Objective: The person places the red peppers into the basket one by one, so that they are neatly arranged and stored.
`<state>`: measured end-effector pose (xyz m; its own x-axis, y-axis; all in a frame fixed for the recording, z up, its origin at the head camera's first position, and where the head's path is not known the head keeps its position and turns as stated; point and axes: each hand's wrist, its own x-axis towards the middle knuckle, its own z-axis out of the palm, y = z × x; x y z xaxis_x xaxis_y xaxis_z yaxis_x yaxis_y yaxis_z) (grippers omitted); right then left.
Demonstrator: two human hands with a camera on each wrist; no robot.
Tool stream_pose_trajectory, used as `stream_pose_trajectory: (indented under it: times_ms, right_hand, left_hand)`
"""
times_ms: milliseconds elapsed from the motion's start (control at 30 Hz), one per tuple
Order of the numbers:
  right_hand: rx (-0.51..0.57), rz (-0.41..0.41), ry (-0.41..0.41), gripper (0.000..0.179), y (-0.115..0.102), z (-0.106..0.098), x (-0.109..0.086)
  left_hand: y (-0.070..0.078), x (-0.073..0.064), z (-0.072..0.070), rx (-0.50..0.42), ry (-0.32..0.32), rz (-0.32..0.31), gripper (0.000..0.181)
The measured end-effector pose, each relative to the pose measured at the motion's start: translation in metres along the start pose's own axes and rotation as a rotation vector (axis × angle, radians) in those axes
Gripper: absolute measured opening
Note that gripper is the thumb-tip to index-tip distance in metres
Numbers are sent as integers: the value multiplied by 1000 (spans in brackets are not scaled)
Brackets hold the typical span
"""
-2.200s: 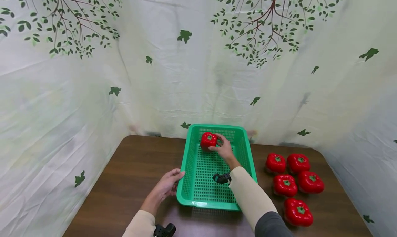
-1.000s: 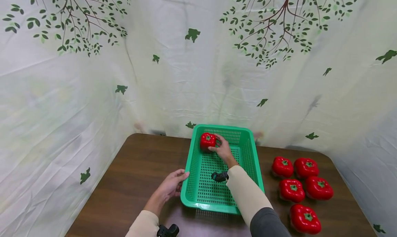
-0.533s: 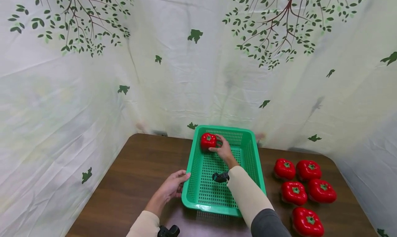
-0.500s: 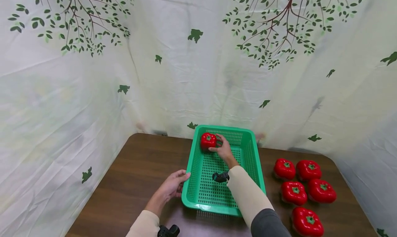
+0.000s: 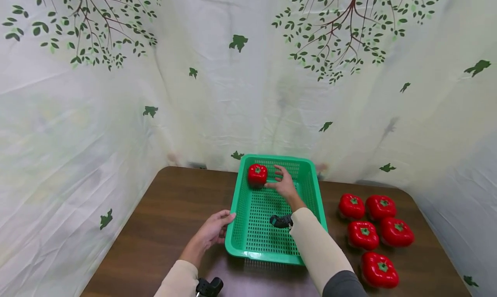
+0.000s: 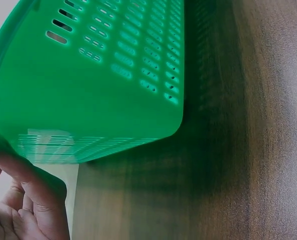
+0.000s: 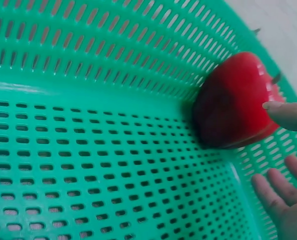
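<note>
A red bell pepper (image 5: 257,175) sits in the far left corner of a green slotted plastic basket (image 5: 266,257). Just to its right is my right hand (image 5: 286,186), fingers spread and holding nothing. The right wrist view shows the thumb overlapping the side of the pepper (image 7: 231,107), while the other fingers (image 7: 281,190) stand apart from it. My left hand (image 5: 212,228) grips the left rim of the basket between thumb and fingers. From the left wrist view, the fingers (image 6: 38,192) curl at the rim, beside the outer wall of the basket (image 6: 78,100).
To the right of the basket, several red bell peppers (image 5: 363,235) lie on the brown wooden table (image 5: 186,189). A white cloth printed with leaves (image 5: 217,94) hangs behind the table and along its sides.
My right hand has let go of the pepper and drawn slightly right, fingers spreading. The pepper stays in its corner. My left hand remains on the basket's rim, and the head view has shifted a little.
</note>
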<state>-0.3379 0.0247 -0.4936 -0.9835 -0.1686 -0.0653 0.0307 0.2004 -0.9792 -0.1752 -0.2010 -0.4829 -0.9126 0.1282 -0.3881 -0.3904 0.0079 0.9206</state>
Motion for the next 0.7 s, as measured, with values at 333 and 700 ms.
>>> stream_pose_trajectory:
  times_ms: [333,700]
  right_hand:
    - [3,6,-53,79,-25,-20,-25]
    - [9,-44,-155,75,-40,-53,-52]
  left_hand:
    - [2,1,-1,15,6,2,44]
    - [3,1,1,15,4,11,43]
